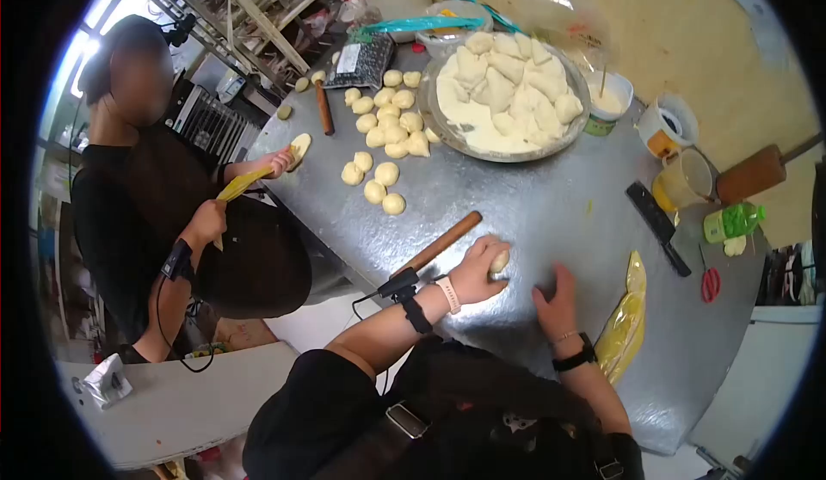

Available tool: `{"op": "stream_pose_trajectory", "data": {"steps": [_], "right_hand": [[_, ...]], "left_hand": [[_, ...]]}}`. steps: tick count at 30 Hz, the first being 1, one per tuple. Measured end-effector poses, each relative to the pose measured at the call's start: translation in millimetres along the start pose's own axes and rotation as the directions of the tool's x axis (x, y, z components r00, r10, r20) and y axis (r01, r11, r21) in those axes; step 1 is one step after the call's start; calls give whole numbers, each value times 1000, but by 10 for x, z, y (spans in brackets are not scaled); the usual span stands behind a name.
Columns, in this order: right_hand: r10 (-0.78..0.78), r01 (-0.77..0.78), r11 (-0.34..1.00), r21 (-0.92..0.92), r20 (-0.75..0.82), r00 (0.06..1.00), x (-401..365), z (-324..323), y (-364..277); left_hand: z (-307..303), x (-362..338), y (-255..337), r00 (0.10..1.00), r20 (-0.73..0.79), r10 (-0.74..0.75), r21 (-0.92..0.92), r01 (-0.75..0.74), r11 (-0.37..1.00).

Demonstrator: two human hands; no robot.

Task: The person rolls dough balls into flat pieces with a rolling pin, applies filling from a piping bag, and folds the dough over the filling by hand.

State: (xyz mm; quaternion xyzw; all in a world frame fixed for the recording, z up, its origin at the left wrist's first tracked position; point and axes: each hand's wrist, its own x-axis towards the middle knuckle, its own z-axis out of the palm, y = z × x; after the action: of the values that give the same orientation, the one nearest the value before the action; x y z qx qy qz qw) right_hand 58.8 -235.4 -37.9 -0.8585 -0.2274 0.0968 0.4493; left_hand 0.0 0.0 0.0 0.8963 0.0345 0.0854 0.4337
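My left hand (478, 271) is curled around a small pale dough ball (499, 261) on the metal table; part of the ball shows between thumb and fingers. To its right, my right hand (557, 303) holds nothing, with thumb and fingers apart close to the tabletop. A wooden rolling pin (445, 243) lies just left of my left hand, its near end hidden behind my wrist. Right of my right forearm rests a clear piping bag (623, 329) with yellow filling.
Several dough balls (389, 125) sit near a large bowl (571, 140) of dough pieces and flour. A cleaver (647, 213), red-handled scissors (711, 286) and a green bottle (734, 221) lie at right. At left, a co-worker (155, 196) holds a yellow piping bag (242, 184) and flattened dough (299, 148).
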Motion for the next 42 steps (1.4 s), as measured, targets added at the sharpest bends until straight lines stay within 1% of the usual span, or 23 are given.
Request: {"op": "stream_pose_trajectory", "data": {"steps": [2, 3, 4, 6, 8, 10, 11, 12, 15, 16, 19, 20, 21, 22, 23, 25, 27, 29, 32, 35, 36, 39, 42], "right_hand": [[-41, 43, 999, -30, 47, 998, 30, -106, -214], [-61, 58, 998, 39, 88, 994, -100, 197, -354], [-96, 94, 995, 19, 127, 987, -82, 102, -397], [-185, 185, 983, 14, 180, 966, 69, 79, -454], [-259, 257, 966, 39, 204, 944, 232, 300, -520], [-307, 278, 945, 171, 182, 934, 413, 551, -563], [-344, 331, 938, 100, 176, 922, 478, 726, -476], [-385, 386, 922, 31, 176, 906, 528, 834, -406], [-192, 134, 970, 201, 302, 934, 521, 683, -561], [-270, 248, 955, 164, 129, 954, 400, 473, -717], [-254, 247, 966, -78, -109, 961, 17, -212, -929], [-182, 169, 970, -176, -63, 981, -117, -310, -827], [-155, 158, 948, -275, 33, 987, -226, -316, -634], [-120, 155, 916, -369, 116, 986, -325, -249, -368], [-77, 157, 876, -457, 190, 979, -409, -238, -223], [-163, 177, 896, -407, 70, 984, -449, -412, -291], [-176, 183, 950, -255, 48, 983, -591, -395, -227], [-190, 192, 981, -11, 104, 976, -520, -241, 22], [108, -126, 982, 140, 131, 985, -432, -214, -122], [-303, 317, 921, -227, 93, 948, -437, -42, 68], [-253, 281, 908, -312, 127, 959, -497, -3, 10], [-161, 185, 841, -509, 92, 983, -385, 35, -255], [-131, 136, 841, -524, 46, 990, -431, 76, -358]], "left_hand": [[-110, 21, 35, 970, -179, 163, 114, -144, 983], [-491, -120, -274, 976, -209, 54, 111, -32, 993], [-660, -108, -357, 911, -411, 20, 292, 112, 950], [-990, 8, -865, 781, -588, -212, 356, 485, 798], [-1173, -14, -1293, 816, -487, -311, 531, 560, 637], [-1118, 104, -1340, 803, -439, -402, 537, 594, 599], [-1075, 132, -1340, 790, -419, -448, 541, 613, 575], [-1075, 129, -1347, 803, -427, -416, 516, 594, 617], [-1121, 50, -1162, 850, -446, -279, 467, 487, 738], [-1160, -17, -814, 876, -434, -208, 459, 414, 786], [-889, -231, 449, 938, -323, 130, 299, -29, 954], [-613, -339, 586, 936, -278, 217, 178, -172, 969], [-377, -401, 545, 952, -34, 304, 192, -292, 937], [-32, -483, 354, 966, 222, 133, 154, -169, 973], [195, -594, 306, 946, 308, 100, 302, -197, 933], [237, -534, 395, 961, 231, 151, 389, -233, 891], [269, -432, 318, 943, 311, 122, 180, -185, 966], [362, -446, 182, 936, 343, 78, 165, -142, 976], [272, -271, 378, 961, 271, -53, 44, 42, 998], [256, -295, 162, 892, 236, 387, 79, -414, 907], [264, -306, 138, 880, 406, 248, 160, -336, 928], [268, -450, 410, 923, 370, 108, 512, -299, 805], [450, -420, 247, 902, 427, 65, 462, -280, 841]]}}
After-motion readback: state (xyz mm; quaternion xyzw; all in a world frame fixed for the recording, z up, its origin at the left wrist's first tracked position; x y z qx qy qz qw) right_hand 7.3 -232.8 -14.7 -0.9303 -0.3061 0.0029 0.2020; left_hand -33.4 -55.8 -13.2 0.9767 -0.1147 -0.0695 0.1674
